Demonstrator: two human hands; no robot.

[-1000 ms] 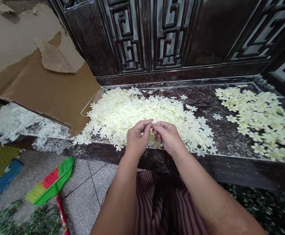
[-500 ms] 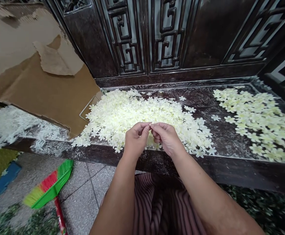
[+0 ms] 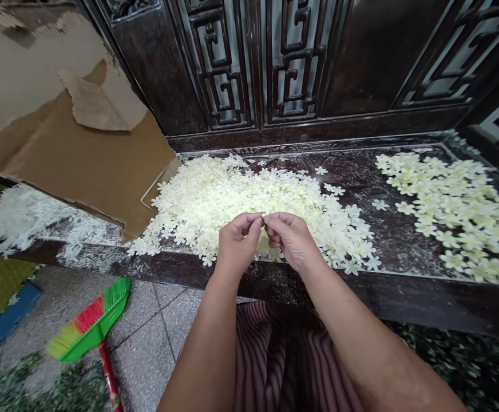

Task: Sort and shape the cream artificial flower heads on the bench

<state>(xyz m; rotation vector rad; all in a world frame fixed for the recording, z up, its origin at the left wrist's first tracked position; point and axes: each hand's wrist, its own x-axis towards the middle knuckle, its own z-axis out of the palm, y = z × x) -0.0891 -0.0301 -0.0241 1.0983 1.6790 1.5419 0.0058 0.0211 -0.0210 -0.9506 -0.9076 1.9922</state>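
My left hand [image 3: 237, 241] and my right hand [image 3: 291, 239] meet fingertip to fingertip just above a big heap of small pale yellow-white flowers [image 3: 215, 197] on a dark wooden bench [image 3: 387, 229]. Both hands are closed in a pinch on one tiny pale piece between the thumbs and forefingers; it looks like a flower from the heap. A second, looser spread of pale flowers [image 3: 455, 200] lies on the bench to the right of my hands.
A torn cardboard sheet [image 3: 73, 143] leans at the left end of the bench, with white shreds [image 3: 22, 214] below it. A green and red broom [image 3: 90, 323] lies on the tiled floor. Carved dark panels [image 3: 253, 63] back the bench.
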